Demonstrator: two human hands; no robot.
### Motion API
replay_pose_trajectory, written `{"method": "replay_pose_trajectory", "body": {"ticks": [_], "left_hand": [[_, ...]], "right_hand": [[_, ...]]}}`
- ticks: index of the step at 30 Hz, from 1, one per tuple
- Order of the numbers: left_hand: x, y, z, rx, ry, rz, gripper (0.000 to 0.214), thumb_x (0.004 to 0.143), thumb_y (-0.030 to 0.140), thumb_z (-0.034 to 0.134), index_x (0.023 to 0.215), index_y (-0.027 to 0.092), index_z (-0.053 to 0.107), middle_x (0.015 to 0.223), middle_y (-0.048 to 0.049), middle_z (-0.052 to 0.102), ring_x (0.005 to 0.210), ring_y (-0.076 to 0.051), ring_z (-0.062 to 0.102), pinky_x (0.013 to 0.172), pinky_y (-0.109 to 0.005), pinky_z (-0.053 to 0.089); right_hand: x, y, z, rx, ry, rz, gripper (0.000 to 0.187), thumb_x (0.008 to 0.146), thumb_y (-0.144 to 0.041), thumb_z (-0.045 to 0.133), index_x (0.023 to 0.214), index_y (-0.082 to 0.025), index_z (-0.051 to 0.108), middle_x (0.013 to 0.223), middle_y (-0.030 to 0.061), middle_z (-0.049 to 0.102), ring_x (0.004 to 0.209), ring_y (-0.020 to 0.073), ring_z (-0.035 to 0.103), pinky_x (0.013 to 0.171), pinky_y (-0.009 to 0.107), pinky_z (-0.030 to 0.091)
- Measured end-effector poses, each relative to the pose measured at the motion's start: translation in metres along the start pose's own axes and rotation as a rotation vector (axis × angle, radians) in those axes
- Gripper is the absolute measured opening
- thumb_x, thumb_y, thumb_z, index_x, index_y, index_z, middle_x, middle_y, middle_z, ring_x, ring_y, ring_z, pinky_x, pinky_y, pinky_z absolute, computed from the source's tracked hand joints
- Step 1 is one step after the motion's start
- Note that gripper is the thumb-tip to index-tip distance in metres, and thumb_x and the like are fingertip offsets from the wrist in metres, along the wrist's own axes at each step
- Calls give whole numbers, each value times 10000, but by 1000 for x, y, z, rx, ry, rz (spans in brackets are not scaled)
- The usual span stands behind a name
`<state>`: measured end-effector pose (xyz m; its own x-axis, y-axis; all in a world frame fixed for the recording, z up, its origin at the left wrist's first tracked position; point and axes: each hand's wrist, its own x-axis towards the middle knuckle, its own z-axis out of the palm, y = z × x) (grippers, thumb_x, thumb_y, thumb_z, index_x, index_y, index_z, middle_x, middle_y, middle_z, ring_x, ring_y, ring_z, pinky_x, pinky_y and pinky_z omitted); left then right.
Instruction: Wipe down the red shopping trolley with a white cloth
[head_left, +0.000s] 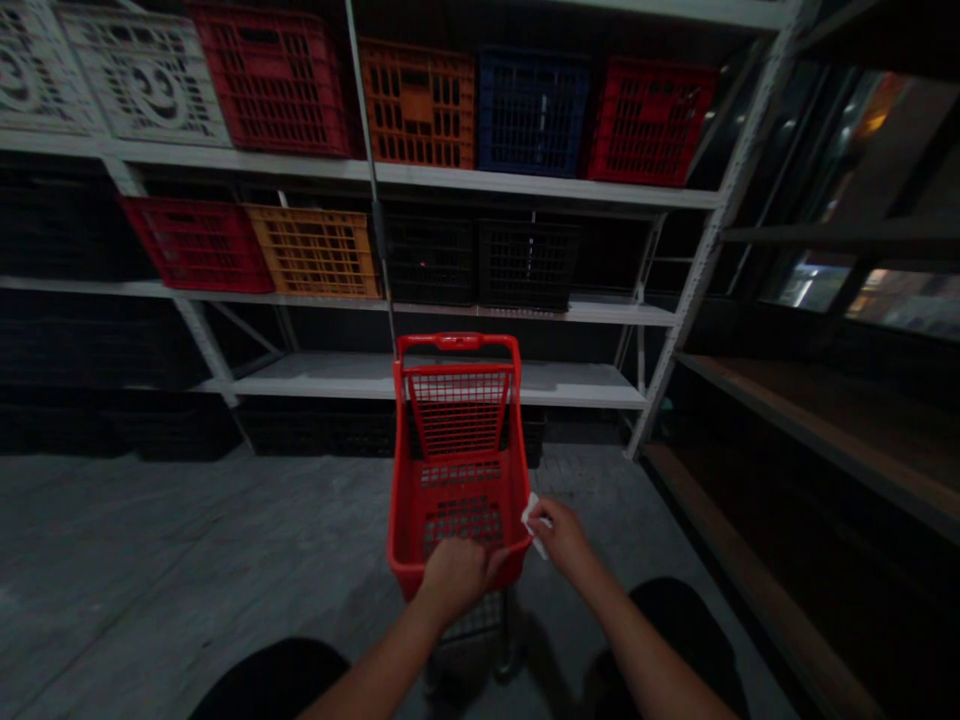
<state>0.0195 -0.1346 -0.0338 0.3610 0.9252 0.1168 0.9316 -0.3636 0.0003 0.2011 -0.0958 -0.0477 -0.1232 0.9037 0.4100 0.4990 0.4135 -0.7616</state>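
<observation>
One red cart (459, 488) stands lengthwise, handle (459, 342) toward the shelves (585, 382).

Far: pale metal shelving (450, 179). Upper row: white crates (150, 80) left, orange crate (418, 105) middle, blue crate (534, 110), red crate (651, 120) right. Near right: brown shelves (817, 430). Low left, dim: probably black crates (172, 415).

The cart (517, 460) is bright red with gridded panels, and the cloth (531, 506) on its right is plain white. Far rack (420, 177) is whitish, upper row left to right: white smiley-face crates (154, 100), red crate (268, 66), orange crate (416, 105), blue crate (534, 110), another red crate (654, 108). Row below goes crimson crate (201, 245), yellow-orange crate (319, 252), two black crates (431, 262), and the floor's (300, 530) just grey.
</observation>
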Motion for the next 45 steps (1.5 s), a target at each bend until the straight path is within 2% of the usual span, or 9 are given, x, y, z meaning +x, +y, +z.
{"method": "replay_pose_trajectory", "body": {"ticks": [4,12,21,24,30,33,38,41,45], "left_hand": [[-11,-7,-6,0,-30,40,710,850,492,57,720,137,657,674,-140,668,654,-242,635,592,-346,464],[-26,-16,-12,10,-67,41,631,851,493,129,769,159,658,704,-116,675,691,-218,633,636,-319,458],[-44,-34,-18,-45,-98,25,637,829,545,146,728,166,648,706,-100,670,692,-204,621,634,-287,421],[-44,-35,-18,-69,-100,26,646,825,557,140,730,165,644,711,-95,667,696,-195,617,632,-275,409],[-43,-41,-10,-43,-85,74,626,837,536,125,717,180,625,707,-81,662,686,-188,611,626,-281,410],[-45,-52,-7,-25,-62,86,602,842,526,125,730,189,611,719,-73,656,699,-189,605,641,-289,412],[-49,-75,-12,-23,-99,56,619,843,521,114,740,176,617,726,-89,652,726,-190,605,675,-291,409],[-42,-71,-18,-69,-110,-71,642,840,533,110,750,163,628,742,-102,657,743,-198,612,673,-291,411],[-21,-38,-16,-213,-76,-211,614,838,539,127,873,170,617,782,-94,668,769,-190,624,645,-265,420]], "right_hand": [[-11,-5,2,22,-45,-30,80,704,-148,490,668,-183,553,670,-12,577,660,127,542,617,204,382],[51,-8,9,-98,115,-70,138,739,-163,478,690,-176,606,707,13,570,701,138,534,667,228,380],[-20,-34,20,-58,-43,-92,123,747,-133,502,719,-185,609,742,16,564,715,134,543,645,220,392],[0,-31,16,-99,-44,-91,126,740,-126,515,703,-182,622,735,18,565,711,135,544,650,222,395],[61,-13,13,-194,85,-77,137,758,-148,517,721,-173,646,737,28,567,704,136,544,675,230,401],[48,-18,20,-181,74,-79,132,763,-149,516,726,-171,641,746,30,568,704,134,548,671,229,405],[-2,-41,38,-95,-84,-151,135,778,-149,501,745,-189,626,770,22,568,726,126,551,666,217,409],[-8,-51,49,-80,-115,-143,113,757,-147,530,716,-191,625,749,11,570,710,122,550,645,210,403],[18,-46,55,-66,-150,-152,103,733,-148,560,688,-192,641,726,3,584,703,122,555,653,208,400]]}}
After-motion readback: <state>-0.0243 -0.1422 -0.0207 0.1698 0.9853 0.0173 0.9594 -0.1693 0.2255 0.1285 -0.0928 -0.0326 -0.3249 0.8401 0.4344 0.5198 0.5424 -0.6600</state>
